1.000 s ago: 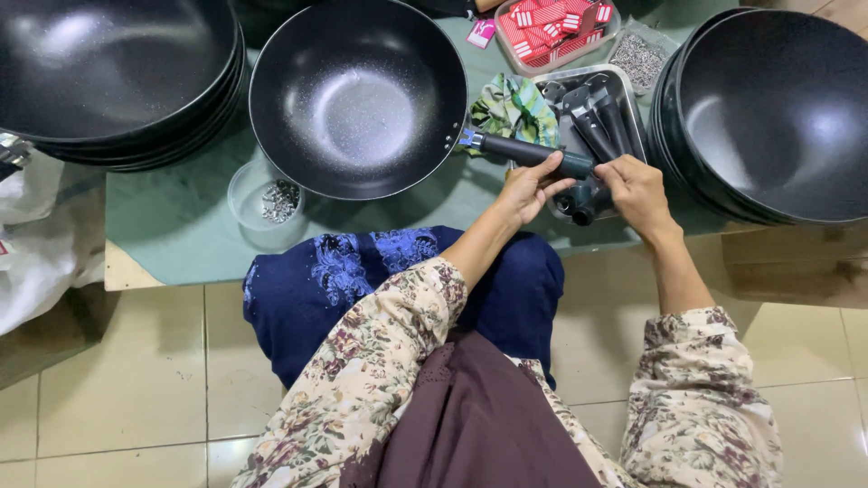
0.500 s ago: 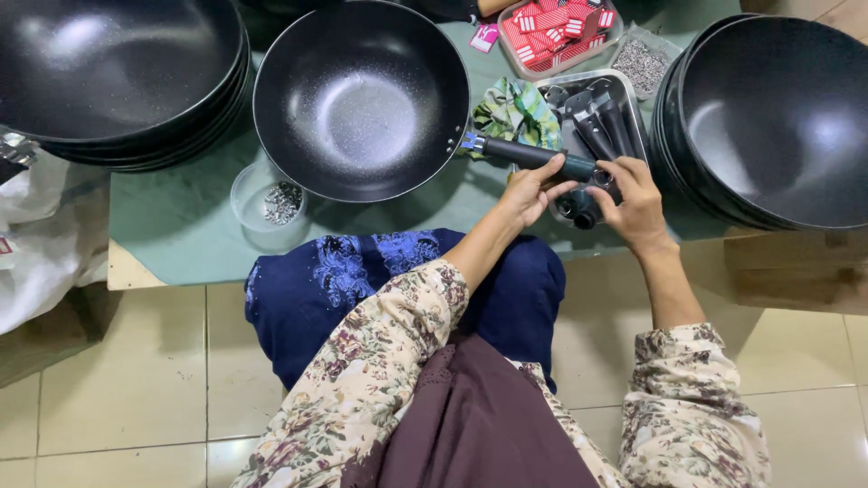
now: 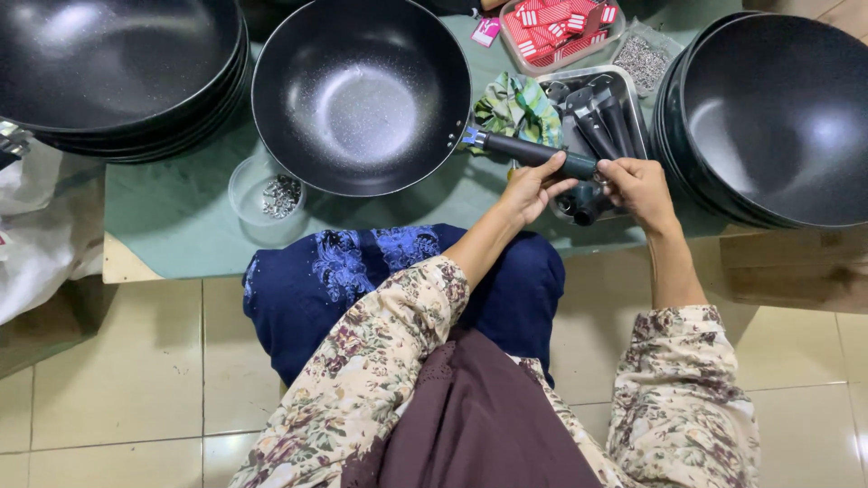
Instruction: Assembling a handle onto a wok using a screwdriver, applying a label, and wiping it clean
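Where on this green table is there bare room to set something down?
Bare green tabletop lies between the left pan stack, the small clear cup and the front edge. A thinner strip runs below the middle wok. It is crowded around the handle tray, where the left hand and right hand work.

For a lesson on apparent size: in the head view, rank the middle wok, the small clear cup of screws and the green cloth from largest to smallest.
1. Wok
2. Cloth and cup: look alike in size, so unranked.
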